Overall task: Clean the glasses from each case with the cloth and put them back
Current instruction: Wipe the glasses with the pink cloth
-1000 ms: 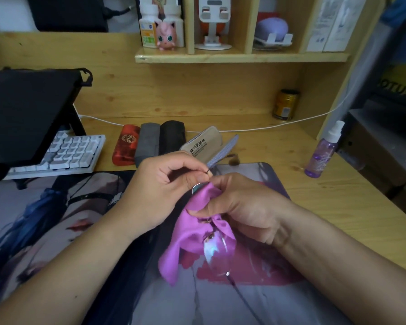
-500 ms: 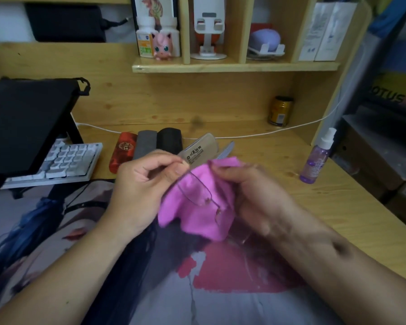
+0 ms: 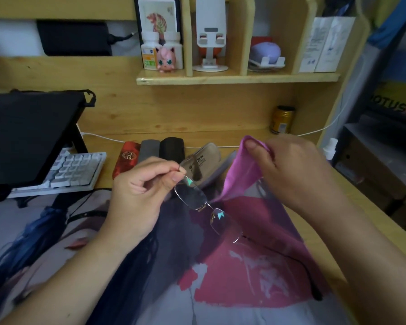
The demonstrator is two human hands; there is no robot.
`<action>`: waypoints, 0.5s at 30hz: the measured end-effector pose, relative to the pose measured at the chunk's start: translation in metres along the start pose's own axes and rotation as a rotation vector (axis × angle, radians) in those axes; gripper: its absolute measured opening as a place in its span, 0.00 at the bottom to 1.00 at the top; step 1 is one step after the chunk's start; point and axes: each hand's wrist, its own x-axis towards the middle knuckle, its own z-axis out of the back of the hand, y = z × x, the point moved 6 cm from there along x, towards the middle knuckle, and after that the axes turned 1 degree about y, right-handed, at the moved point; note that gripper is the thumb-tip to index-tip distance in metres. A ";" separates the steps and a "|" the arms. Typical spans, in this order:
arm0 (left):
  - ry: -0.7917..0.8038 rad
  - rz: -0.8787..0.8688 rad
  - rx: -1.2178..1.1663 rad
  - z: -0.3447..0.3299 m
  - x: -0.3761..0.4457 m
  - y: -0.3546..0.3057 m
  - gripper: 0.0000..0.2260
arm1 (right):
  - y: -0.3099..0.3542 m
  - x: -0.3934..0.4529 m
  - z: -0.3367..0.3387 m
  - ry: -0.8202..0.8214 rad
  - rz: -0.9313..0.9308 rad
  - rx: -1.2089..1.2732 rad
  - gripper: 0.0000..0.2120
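Near the middle of the view the left hand [image 3: 141, 191] pinches one end of the glasses [image 3: 206, 207] between thumb and forefinger, at the hinge beside the nearer lens, its other fingers curled under. The thin-rimmed glasses hang in the air above the printed desk mat [image 3: 220, 289], running from the pinch toward 5 o'clock, both lenses clear of the cloth and one temple trailing down toward the mat at lower right. At 2 o'clock from the glasses the right hand [image 3: 291, 170] grips the pink cloth [image 3: 242, 174], thumb and fingers closed on its upper corner; the cloth drapes down toward 7 o'clock, its lower tip ending just beside the bridge of the glasses, though whether it touches them cannot be told. Behind the hands, at 12 o'clock on the wooden bench [image 3: 352, 207], stand four cases in a row: a red case [image 3: 126, 158], a grey case [image 3: 149, 148], a black case [image 3: 172, 147], and a beige case [image 3: 203, 160] lying open, its lid tilted toward the cloth. A white keyboard [image 3: 76, 170] sits at 9 o'clock under a dark laptop stand, a gold can [image 3: 282, 119] at 1 o'clock against the back panel, and a spray bottle [image 3: 330, 148] at 3 o'clock, partly hidden by the right hand.
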 end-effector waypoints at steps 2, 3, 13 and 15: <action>0.002 -0.003 -0.003 -0.003 0.000 -0.002 0.05 | 0.001 0.005 0.011 -0.048 0.038 -0.104 0.33; 0.003 -0.001 -0.007 -0.004 0.000 -0.001 0.04 | 0.004 0.008 0.018 -0.083 0.070 -0.153 0.32; -0.052 0.025 -0.043 0.005 0.001 -0.002 0.13 | 0.007 0.017 -0.014 0.417 -0.277 0.586 0.30; -0.066 0.019 -0.029 0.007 0.001 -0.002 0.12 | 0.008 -0.002 -0.023 0.521 -0.454 1.021 0.25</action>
